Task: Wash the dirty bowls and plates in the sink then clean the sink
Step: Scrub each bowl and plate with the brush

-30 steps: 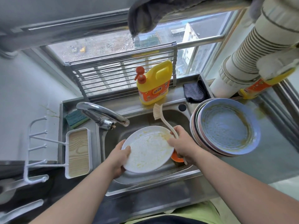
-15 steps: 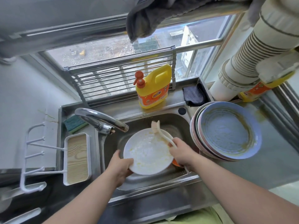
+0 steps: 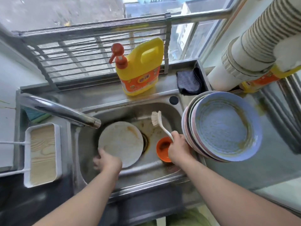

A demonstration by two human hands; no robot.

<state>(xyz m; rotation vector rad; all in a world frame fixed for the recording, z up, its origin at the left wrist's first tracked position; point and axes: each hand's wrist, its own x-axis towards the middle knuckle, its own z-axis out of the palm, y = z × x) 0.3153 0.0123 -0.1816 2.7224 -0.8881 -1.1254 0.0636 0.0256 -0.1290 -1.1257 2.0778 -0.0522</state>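
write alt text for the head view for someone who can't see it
Over a steel sink, the left hand holds a dirty white plate while the right hand grips a dish brush lifted off it. Dirty plates wait stacked on the right.

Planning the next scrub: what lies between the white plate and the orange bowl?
Head view: only stained sink floor and the drain between white plate and orange bowl.
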